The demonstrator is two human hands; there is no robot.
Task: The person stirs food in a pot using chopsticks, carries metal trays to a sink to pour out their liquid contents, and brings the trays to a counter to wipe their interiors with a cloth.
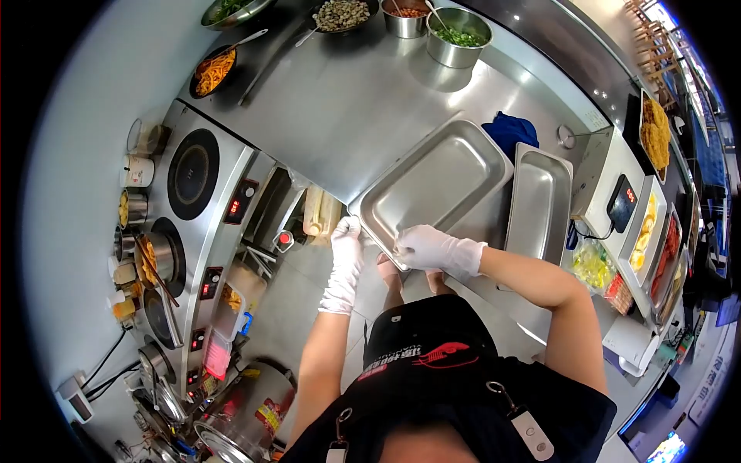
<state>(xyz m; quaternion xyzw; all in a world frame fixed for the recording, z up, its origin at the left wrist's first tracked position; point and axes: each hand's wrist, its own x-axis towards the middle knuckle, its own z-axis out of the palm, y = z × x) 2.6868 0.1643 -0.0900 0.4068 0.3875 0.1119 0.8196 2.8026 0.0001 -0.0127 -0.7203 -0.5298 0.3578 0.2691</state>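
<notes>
A large rectangular steel tray (444, 166) lies tilted across the view at the near edge of the steel counter, with its near corner over the floor. My left hand (346, 251), in a white glove, has its fingers closed on the tray's left corner. Over the tray's near corner is my right hand (436, 251), also gloved in white. Its fingers are curled shut, and what they may hold is hidden. Right of the tray lies a narrower steel tray (540, 204). A dark blue cloth (510, 133) is bunched behind the two trays.
Along the counter's (324, 116) far side stand a pot of chopped greens (459, 42), a smaller pot (404, 21) and a bowl (340, 15). On the left runs a row of hobs (193, 174) with pans. At the right are a scale display (621, 204) and food trays (648, 231).
</notes>
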